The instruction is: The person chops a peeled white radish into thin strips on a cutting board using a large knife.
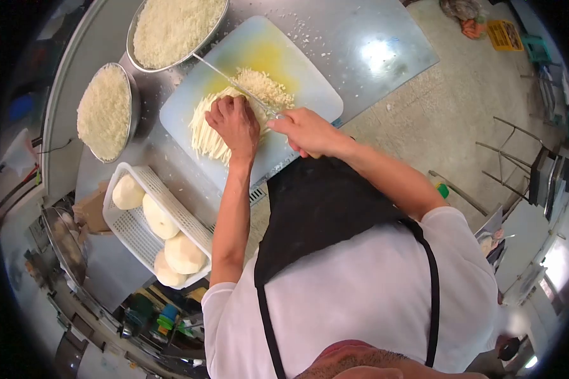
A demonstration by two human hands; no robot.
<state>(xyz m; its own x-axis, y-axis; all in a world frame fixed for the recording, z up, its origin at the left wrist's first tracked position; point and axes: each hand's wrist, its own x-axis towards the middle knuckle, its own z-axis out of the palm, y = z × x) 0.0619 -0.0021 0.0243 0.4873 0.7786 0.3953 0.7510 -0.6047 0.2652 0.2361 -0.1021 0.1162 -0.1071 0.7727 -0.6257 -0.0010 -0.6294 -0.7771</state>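
My left hand point(235, 125) presses down on a pile of pale vegetable strips point(206, 136), its fingers curled over their cut end. In my right hand point(302, 131) is the handle of a kitchen knife point(234, 83), whose blade runs up and to the left beside my left fingertips. Finely diced bits point(263, 87) lie on the far side of the blade. Strips and bits both rest on a white cutting board point(310, 82), which has a yellow stain near its far end.
Two metal bowls heaped with diced pieces, a large one point(177, 31) and a smaller one point(107, 114), stand at the upper left. A white plastic basket point(133, 234) with several peeled round vegetables point(160, 216) is at the lower left. The metal table point(367, 38) carries scattered crumbs.
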